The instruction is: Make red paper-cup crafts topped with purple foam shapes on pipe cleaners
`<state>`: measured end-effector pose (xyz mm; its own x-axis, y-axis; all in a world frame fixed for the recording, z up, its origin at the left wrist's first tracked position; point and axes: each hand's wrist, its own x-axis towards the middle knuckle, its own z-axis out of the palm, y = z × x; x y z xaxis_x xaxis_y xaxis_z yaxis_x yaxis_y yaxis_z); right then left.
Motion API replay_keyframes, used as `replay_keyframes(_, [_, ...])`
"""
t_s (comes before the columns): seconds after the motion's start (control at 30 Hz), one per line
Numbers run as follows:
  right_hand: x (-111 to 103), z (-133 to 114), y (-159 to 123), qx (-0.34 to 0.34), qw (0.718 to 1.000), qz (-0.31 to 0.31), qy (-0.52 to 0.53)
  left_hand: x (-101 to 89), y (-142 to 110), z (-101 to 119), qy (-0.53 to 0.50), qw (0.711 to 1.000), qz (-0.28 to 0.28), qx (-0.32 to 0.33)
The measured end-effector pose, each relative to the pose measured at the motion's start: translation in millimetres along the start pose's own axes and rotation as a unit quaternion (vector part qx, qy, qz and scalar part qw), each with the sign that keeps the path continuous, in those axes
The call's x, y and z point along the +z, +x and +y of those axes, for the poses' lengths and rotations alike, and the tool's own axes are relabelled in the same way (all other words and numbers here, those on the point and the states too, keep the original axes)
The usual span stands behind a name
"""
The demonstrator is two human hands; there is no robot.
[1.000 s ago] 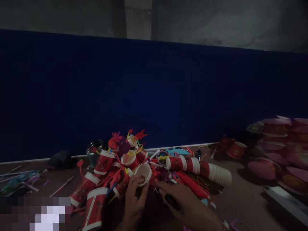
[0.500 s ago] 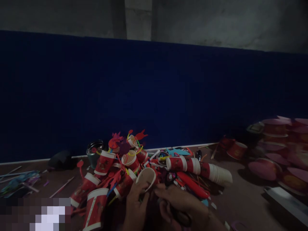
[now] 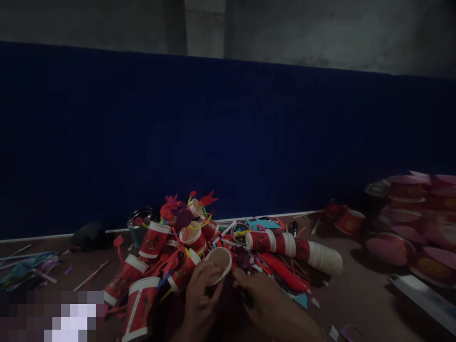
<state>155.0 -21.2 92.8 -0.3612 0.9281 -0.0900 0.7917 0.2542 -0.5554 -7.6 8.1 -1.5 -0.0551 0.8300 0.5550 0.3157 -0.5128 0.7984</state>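
My left hand [image 3: 203,294] is closed around a paper cup [image 3: 221,260], whose pale open mouth tilts up toward me. To the right of the cup, my right hand [image 3: 258,294] is closed on scissors [image 3: 243,296]; only a bit of their dark handle shows, and the blades are hidden. Left of my hands lie several red printed paper cups [image 3: 142,304], some with coloured strips and red paper cutouts [image 3: 170,266] attached. A nested stack of red and white paper cups [image 3: 318,257] lies on its side to the right.
Scraps and a shiny red packet [image 3: 285,273] are strewn beside the cup stack. A dark jar [image 3: 138,232] stands by the blue partition [image 3: 228,142]. Red tubs with pink tops [image 3: 406,190] are piled at far right, near a white box [image 3: 423,294]. Thin sticks [image 3: 91,275] lie at left.
My right hand has turned and moved slightly, hiding the dark handle loop seen before. The cup in my left hand has shifted a little to the right.
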Motion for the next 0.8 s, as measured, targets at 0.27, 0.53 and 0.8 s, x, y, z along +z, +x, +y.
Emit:
replay_keyframes(0.27, [-9, 8, 12, 0.054, 0.917, -0.134, 0.373, 4.7, -8, 10, -0.234, 0.961, -0.017, -0.149])
replay_keyframes(0.53, [-9, 11, 10, 0.13, 0.931, -0.128, 0.317, 6.8, -5, 7, -0.232, 0.951, -0.031, -0.201])
replay_keyframes(0.8, [-5, 9, 9, 0.081, 0.992, 0.032, -0.096, 1.3, 8, 10, -0.1, 0.972, -0.047, -0.208])
